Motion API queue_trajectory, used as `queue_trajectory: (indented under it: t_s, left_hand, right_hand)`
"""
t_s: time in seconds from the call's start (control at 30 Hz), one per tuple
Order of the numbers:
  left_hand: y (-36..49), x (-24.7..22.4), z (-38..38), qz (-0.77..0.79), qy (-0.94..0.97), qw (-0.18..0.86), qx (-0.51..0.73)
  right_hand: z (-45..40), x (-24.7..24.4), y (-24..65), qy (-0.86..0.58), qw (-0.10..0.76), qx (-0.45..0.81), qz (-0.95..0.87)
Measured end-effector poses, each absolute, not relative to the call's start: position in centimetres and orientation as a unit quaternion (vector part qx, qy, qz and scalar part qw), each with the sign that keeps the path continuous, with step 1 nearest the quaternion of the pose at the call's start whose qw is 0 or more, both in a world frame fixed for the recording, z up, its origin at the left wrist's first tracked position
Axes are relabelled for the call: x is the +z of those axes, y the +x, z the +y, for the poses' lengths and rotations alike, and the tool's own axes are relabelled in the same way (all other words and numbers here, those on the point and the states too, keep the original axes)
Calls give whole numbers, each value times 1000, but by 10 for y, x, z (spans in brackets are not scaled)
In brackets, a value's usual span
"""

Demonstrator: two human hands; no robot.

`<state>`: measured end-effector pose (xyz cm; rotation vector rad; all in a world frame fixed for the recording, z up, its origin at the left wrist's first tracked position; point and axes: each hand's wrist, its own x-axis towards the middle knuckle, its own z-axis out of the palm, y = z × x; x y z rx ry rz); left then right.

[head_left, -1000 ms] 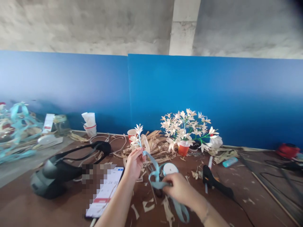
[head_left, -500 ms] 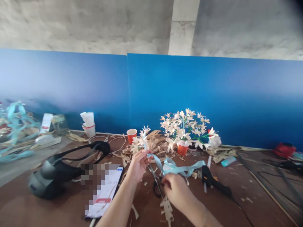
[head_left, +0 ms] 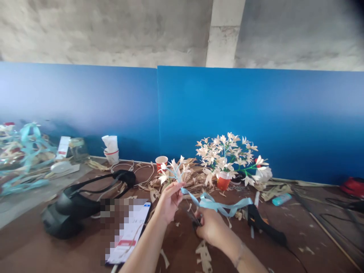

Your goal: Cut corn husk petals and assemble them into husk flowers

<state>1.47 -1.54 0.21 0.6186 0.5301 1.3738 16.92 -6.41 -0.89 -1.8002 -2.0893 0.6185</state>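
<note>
My left hand (head_left: pixel 170 201) is closed in a pinch on the stem of a small spray of cream-white flowers (head_left: pixel 178 172). Light blue ribbon (head_left: pixel 217 204) trails from its fingertips to the right and over the table. My right hand (head_left: pixel 210 225) is closed on scissors (head_left: pixel 193 218), their blades tilted up and left toward the ribbon. The fingers partly hide the scissors' handles. Behind the ribbon, a larger bunch of the same flowers (head_left: pixel 227 153) stands in a red and white paper cup (head_left: pixel 223 182).
A black glue gun (head_left: pixel 264 223) lies right of the ribbon, near a turquoise item (head_left: pixel 281 199). On the left are a phone (head_left: pixel 129 235) and a black headset (head_left: pixel 74 208). Dried husks (head_left: pixel 196 174) lie behind my hands; another paper cup (head_left: pixel 161 162) stands beside them.
My right hand has picked the scissors up from the table and raised their blades toward the ribbon. The flower spray has turned in my left hand, and the view has shifted slightly left.
</note>
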Motion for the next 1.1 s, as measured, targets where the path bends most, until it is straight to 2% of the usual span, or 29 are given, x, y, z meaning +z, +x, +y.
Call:
queue_trajectory:
  t_s: [0.1,0.2,0.33,0.57,0.93,1.1]
  left_hand:
    - [13,0,-14,234,272,709,607]
    - [14,-2,-13,223,271,715,605]
    - [17,-3,-12,226,276,690,630]
    - [25,-6,-14,277,300,657,634]
    - [34,-12,-16,353,331,619,619]
    - [35,-9,-18,353,325,645,595]
  right_hand:
    - [-61,-16,192,-594,220,391,-668]
    - [-66,-17,210,-555,253,465,-641]
    - [-80,-17,220,-522,284,443,-671]
    - [-85,-13,213,-485,423,345,-684]
    - [-77,-1,211,-527,398,343,-668]
    - [-75,12,214,-520,379,293,-707]
